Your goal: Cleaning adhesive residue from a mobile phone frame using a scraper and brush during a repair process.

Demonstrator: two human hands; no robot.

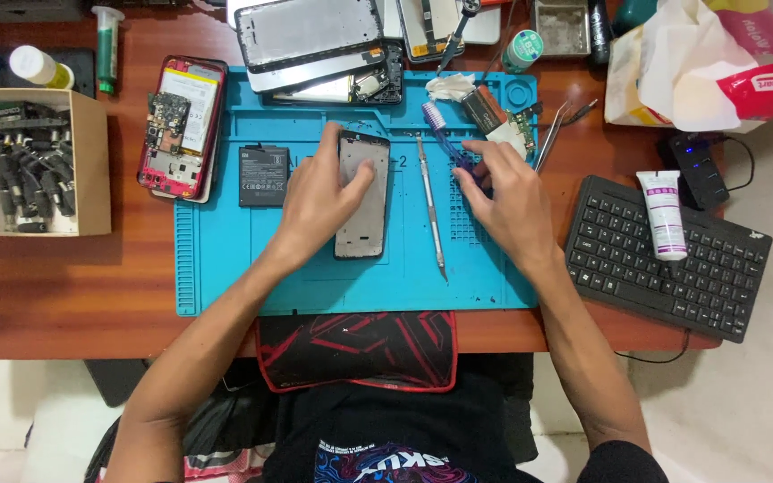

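1. Head view: left hand (319,201) pressed flat, grip released, on one phone frame (362,194) lying on the blue mat (225,259).
2. Right hand (510,199) pinching one purple toothbrush (445,134); one metal pry tool (431,206) between both grips.
3. One battery (263,176) just left of the left grip; one keyboard (664,259) on the counter (64,286) right of the right grip.

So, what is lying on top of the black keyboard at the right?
On the black keyboard lies one white tube with pink print, cap toward the far edge. The keys under the tube are covered; the other keys are bare.
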